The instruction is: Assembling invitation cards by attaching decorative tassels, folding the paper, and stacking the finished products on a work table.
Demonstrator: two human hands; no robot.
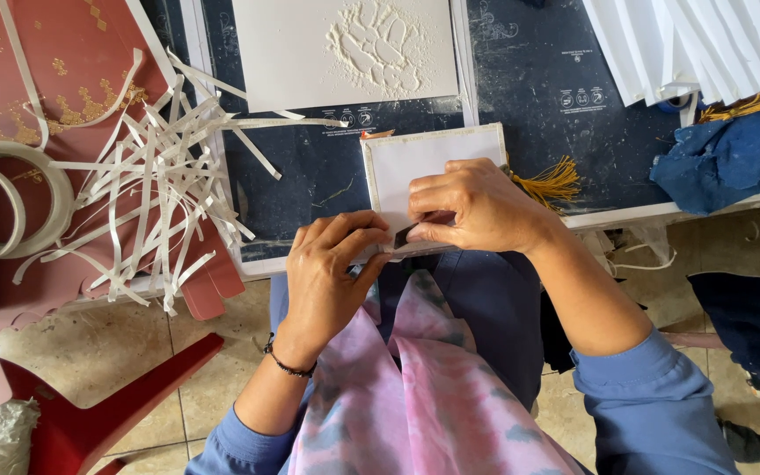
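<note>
A white card (pixel 424 158) with a gold tassel (pixel 549 181) at its right side lies at the near edge of the dark cutting mat (pixel 310 176). My left hand (pixel 332 268) pinches the card's near edge from below. My right hand (pixel 472 207) rests on the card's lower part, fingers curled and pressing at the same near edge, beside the left thumb. A small dark gap shows between the two thumbs; what is in it I cannot tell.
A heap of white paper strips (pixel 156 193) lies left of the mat on red card sheets (pixel 63 70). A tape roll (pixel 10 202) sits far left. An embossed white sheet (pixel 354 48) lies above, folded white paper (pixel 705 44) and blue cloth (pixel 723 158) at right. A red stool (pixel 107 405) stands below left.
</note>
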